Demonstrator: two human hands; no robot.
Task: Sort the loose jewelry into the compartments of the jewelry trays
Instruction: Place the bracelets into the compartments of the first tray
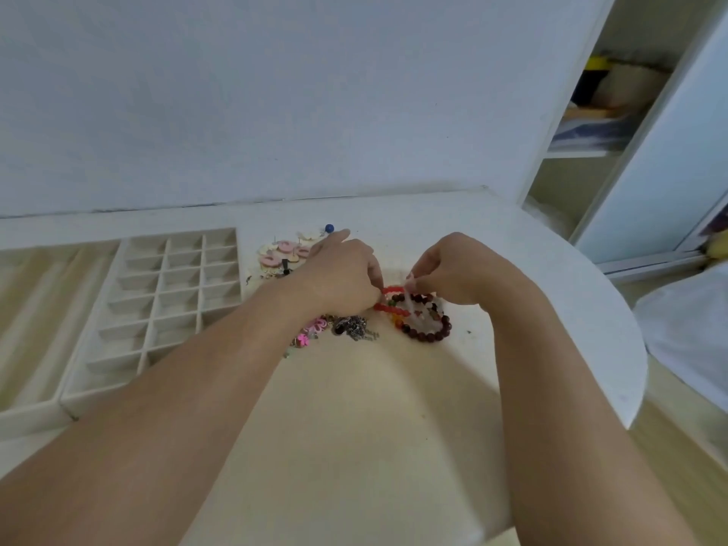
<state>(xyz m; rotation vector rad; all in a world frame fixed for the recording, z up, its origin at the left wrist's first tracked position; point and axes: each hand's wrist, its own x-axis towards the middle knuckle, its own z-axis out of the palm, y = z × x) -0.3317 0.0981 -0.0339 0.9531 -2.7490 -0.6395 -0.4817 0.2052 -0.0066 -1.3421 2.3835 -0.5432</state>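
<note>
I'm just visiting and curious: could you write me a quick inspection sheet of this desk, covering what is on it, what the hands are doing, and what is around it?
Surface: white table with a rounded right edge, set against a white wall.
Job's things: grid tray, its visible compartments empty; long-slot tray to its left; tangled bracelets, among them a red bead bracelet and a dark bead bracelet.
Clutter: pink earrings pile, pink flower pieces, dark chain heap, blue pin.
Hands: left hand pinches the red bead bracelet; right hand pinches a pale strand in the bracelet pile.
Cables: nothing seen.
Surroundings: open shelf unit at the right, holding blurred items.
</note>
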